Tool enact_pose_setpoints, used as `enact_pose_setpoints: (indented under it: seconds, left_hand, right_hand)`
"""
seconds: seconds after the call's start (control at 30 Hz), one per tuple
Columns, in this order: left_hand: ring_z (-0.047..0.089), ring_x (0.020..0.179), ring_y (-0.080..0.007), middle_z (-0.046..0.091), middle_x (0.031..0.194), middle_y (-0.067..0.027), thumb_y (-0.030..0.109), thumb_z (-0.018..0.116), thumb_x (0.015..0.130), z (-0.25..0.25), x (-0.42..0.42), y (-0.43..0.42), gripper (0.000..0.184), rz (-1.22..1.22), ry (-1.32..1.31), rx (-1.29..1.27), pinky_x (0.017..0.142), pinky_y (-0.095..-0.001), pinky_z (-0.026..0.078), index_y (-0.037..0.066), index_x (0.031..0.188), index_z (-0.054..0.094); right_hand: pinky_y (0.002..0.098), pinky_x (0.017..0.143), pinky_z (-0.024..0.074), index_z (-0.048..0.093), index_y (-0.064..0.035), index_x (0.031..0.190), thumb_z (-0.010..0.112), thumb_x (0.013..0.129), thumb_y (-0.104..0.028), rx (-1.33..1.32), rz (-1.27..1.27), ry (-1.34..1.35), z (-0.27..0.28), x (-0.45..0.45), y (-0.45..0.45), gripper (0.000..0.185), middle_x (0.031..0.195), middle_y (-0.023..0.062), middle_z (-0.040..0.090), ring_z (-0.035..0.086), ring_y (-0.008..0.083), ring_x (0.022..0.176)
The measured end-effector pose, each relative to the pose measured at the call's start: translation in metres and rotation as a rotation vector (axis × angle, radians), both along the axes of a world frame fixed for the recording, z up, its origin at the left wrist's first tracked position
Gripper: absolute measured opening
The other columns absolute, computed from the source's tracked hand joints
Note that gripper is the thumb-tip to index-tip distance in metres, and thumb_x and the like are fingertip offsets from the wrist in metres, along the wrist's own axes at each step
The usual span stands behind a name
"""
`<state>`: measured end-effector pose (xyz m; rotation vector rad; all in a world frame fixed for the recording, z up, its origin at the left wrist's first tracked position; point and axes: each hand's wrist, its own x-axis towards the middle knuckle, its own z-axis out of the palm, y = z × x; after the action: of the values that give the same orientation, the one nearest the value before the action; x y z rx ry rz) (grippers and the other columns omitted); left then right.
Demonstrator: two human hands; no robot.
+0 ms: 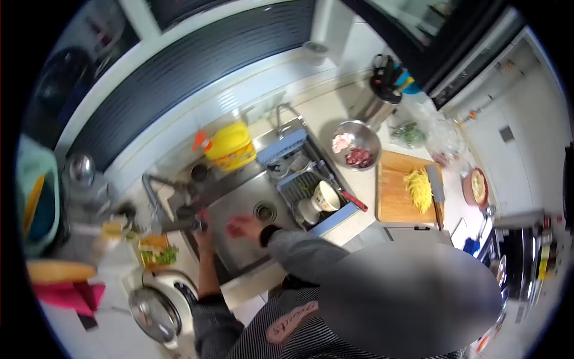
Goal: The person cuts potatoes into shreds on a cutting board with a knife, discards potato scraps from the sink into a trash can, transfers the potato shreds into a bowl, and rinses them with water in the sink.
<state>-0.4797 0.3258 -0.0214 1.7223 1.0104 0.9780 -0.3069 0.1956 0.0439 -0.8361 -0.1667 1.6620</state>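
Evidently, the yellow strips (418, 190) are already cut, lying on the board (390, 197); work at the sink (236, 200) looks unfinished; the right hand (244, 227), blurred, hangs open above it; the left hand (204, 239), by the tap (179, 226), is too indistinct to tell its grip.

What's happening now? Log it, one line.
left hand: by grey metal faucet; right hand: blurred, over rectangular steel sink; yellow shreds: on rectangular wooden board

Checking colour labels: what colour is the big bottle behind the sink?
The bottle is mostly yellow; see head view.
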Motion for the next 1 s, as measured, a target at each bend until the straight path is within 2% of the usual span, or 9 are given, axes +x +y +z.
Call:
enact_pose_setpoints:
  seconds: [0.17,0.3,0.4,0.53,0.63,0.67,0.77,0.87,1.0]
  left_hand:
    - [0.059,0.09,-0.0175,0.062,0.1,-0.0059,0.02,0.063,0.087,-0.019,-0.02,-0.003,0.024,-0.044,-0.624,-0.977,0.077,-0.0285,0.05,0.007,0.108,0.06]
    - [0.057,0.104,-0.0194,0.059,0.115,-0.0103,0.023,0.057,0.09,-0.046,-0.037,0.084,0.036,-0.154,-0.521,-1.019,0.088,-0.0304,0.049,0.001,0.119,0.055]
    - [0.052,0.115,-0.0211,0.051,0.129,-0.0136,0.024,0.052,0.094,-0.012,-0.015,0.133,0.044,-0.447,-0.325,-0.879,0.099,-0.0309,0.042,0.0,0.13,0.045]
    - [0.045,0.122,-0.0238,0.046,0.133,-0.015,0.025,0.049,0.095,-0.038,0.01,0.122,0.048,-0.189,-0.478,-1.09,0.104,-0.0338,0.036,0.001,0.135,0.039]
    - [0.051,0.11,-0.0238,0.053,0.123,-0.0132,0.028,0.048,0.095,-0.067,-0.006,0.065,0.044,-0.395,0.57,-0.62,0.097,-0.0343,0.04,0.002,0.131,0.043]
    - [0.053,0.106,-0.0238,0.055,0.12,-0.0126,0.029,0.047,0.095,-0.067,-0.013,0.044,0.043,-0.603,1.204,-0.109,0.095,-0.0345,0.042,0.003,0.13,0.045]
    - [0.056,0.099,-0.0238,0.06,0.114,-0.0114,0.031,0.046,0.095,-0.04,-0.015,0.014,0.042,-0.784,1.318,0.215,0.09,-0.0349,0.045,0.004,0.127,0.047]
    - [0.051,0.109,-0.0265,0.058,0.111,-0.0113,0.035,0.048,0.092,0.04,0.0,-0.023,0.037,-0.415,-0.011,-1.254,0.1,-0.0404,0.036,0.004,0.111,0.055]
    - [0.045,0.117,-0.0295,0.047,0.125,-0.0141,0.034,0.055,0.086,0.055,-0.009,-0.036,0.046,-0.395,0.224,-0.893,0.102,-0.0434,0.034,0.004,0.12,0.049]
  right_hand:
    - [0.032,0.069,0.0527,0.061,-0.0085,0.105,0.053,0.091,-0.018,-0.127,-0.091,0.139,-0.034,-0.071,0.09,0.019,0.09,0.0061,0.064,0.063,0.0182,0.077]
    - [0.0289,0.063,0.0498,0.062,-0.0106,0.108,0.052,0.089,-0.018,-0.025,-0.205,0.345,-0.036,-0.07,0.099,0.023,0.083,0.0014,0.063,0.06,0.0154,0.071]
    - [0.0275,0.063,0.0459,0.056,-0.0124,0.122,0.054,0.087,-0.03,-0.217,0.316,-0.518,-0.025,-0.033,0.078,0.039,0.088,-0.0018,0.057,0.053,0.0092,0.075]
    - [0.0301,0.066,0.0462,0.056,-0.013,0.122,0.054,0.087,-0.037,-0.089,0.316,-0.56,-0.044,-0.021,0.066,0.043,0.095,-0.001,0.056,0.053,0.0094,0.08]
    - [0.0342,0.067,0.0469,0.057,-0.0113,0.12,0.056,0.085,-0.042,-0.168,0.285,-0.107,-0.026,-0.014,0.024,0.047,0.097,0.0025,0.059,0.056,0.0143,0.085]
    - [0.0357,0.069,0.0474,0.058,-0.0107,0.118,0.056,0.084,-0.044,-0.215,0.351,-0.457,-0.025,-0.017,0.011,0.048,0.1,0.0048,0.06,0.057,0.017,0.087]
    - [0.0404,0.075,0.049,0.06,-0.0091,0.113,0.058,0.082,-0.047,-0.355,0.499,-1.526,-0.038,-0.013,-0.01,0.049,0.109,0.0118,0.063,0.061,0.0251,0.093]
    - [0.034,0.081,0.0484,0.059,0.0015,0.109,0.052,0.089,-0.051,-0.232,0.367,-0.353,0.002,-0.002,0.009,0.057,0.094,0.0131,0.065,0.061,0.022,0.087]
    - [0.0348,0.083,0.0474,0.058,0.0039,0.108,0.054,0.085,-0.056,0.189,0.265,0.306,0.047,0.002,-0.001,0.065,0.098,0.0137,0.064,0.061,0.023,0.091]
